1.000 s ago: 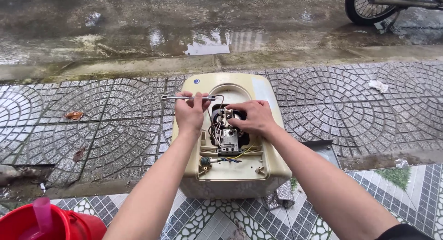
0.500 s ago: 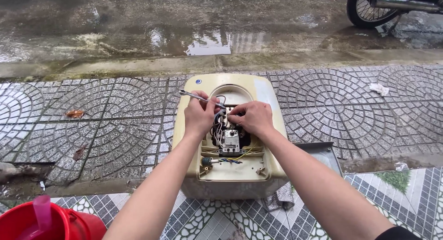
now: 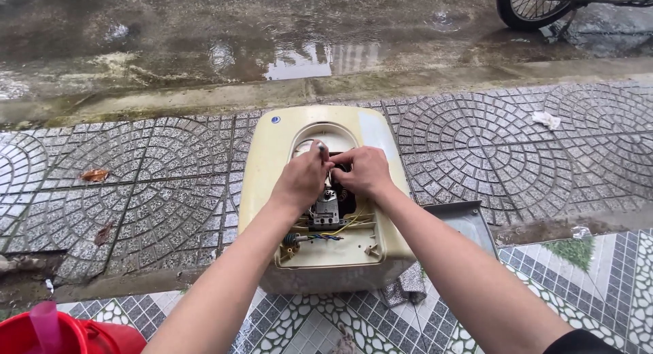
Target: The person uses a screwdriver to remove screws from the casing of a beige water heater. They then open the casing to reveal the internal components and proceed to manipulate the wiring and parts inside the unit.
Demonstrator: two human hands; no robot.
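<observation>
Red bucket (image 3: 64, 333) sat far left on the tiles. Your left hand (image 3: 303, 179) was fisted around a screwdriver (image 3: 320, 148), tip down in the cream water heater (image 3: 272, 163) – opened, lying on the pavement. Right hand (image 3: 367, 172) pinched something at the wiring (image 3: 333, 221) – couldn't tell what. Grey cover (image 3: 469, 221) lay right.

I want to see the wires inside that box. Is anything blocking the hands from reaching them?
Nothing visible does. The cream box lies open, and both the left hand and right hand are already inside at the wiring.
</observation>
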